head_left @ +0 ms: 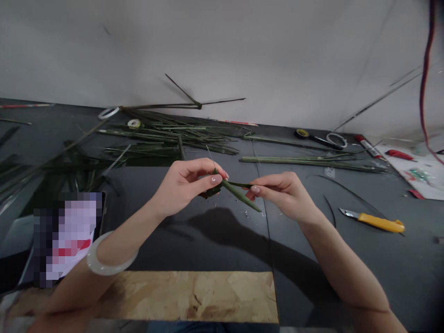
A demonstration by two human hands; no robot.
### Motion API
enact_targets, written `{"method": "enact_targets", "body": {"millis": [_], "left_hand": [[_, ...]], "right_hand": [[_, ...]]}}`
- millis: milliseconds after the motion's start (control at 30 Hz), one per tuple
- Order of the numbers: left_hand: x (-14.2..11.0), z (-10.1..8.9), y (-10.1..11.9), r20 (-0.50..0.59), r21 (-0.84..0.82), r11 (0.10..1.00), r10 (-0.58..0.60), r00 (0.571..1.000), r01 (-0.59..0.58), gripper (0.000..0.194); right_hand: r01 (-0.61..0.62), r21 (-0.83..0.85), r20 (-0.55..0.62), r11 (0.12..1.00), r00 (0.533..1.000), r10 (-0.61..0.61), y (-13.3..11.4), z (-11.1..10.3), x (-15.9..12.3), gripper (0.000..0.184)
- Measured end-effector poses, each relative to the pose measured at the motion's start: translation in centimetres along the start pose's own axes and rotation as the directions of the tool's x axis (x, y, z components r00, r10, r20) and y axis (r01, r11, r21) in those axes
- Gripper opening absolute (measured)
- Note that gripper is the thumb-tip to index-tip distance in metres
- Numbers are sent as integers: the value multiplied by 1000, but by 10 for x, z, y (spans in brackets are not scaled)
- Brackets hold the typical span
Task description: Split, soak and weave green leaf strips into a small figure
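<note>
A: What's that smooth, ribbed green leaf strip [237, 194] up to?

B: Pinched over the dark table [381, 259], left hand [183, 187] and right hand [284, 196] both closed on it. The dark clump [210, 193] underneath? Can't make it out.

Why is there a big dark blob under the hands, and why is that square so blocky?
Head view: the soft dark shadow on the grey tabletop falls from the bare left hand, bare right hand and forearms; the pixelated square of coloured blocks at lower left hides whatever lies beneath; the edges look stretched by wide-angle bending.
</note>
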State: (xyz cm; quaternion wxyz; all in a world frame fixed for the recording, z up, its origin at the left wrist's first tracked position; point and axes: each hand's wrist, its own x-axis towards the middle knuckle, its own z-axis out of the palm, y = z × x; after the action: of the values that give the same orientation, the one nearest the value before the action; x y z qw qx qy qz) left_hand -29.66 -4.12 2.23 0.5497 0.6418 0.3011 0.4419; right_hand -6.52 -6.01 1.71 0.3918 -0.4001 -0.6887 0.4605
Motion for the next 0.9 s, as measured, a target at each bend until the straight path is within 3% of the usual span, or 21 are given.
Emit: {"method": "enact_targets", "body": {"millis": [133,333,567,700,800,900], "left_hand": [[0,2,7,5,104,994,14,1000,-14,20],[0,10,8,-30,170,984,60,998,-54,19],[-6,19,7,-22,156,988,14,1000,-10,20],[-6,15,12,56,297,954,-55,997,36,43],[-4,6,16,111,470,883,-65,992,5,33],[-4,-1,18,149,595,802,-58,987,-42,29]], "right_hand": [[20,-91,-15,996,1000,-22,1,4,-1,17],[190,-132,-49,973,979,-198,1,14,-6,12],[156,-267,-31,951,985,-170,-4,23,-7,16],[112,-145,-34,983,992,-118,6,17,-1,14],[106,7,-26,994,994,-105,19,10,7,14],[98,49,-5,994,995,-98,29,6,13,15]]}}
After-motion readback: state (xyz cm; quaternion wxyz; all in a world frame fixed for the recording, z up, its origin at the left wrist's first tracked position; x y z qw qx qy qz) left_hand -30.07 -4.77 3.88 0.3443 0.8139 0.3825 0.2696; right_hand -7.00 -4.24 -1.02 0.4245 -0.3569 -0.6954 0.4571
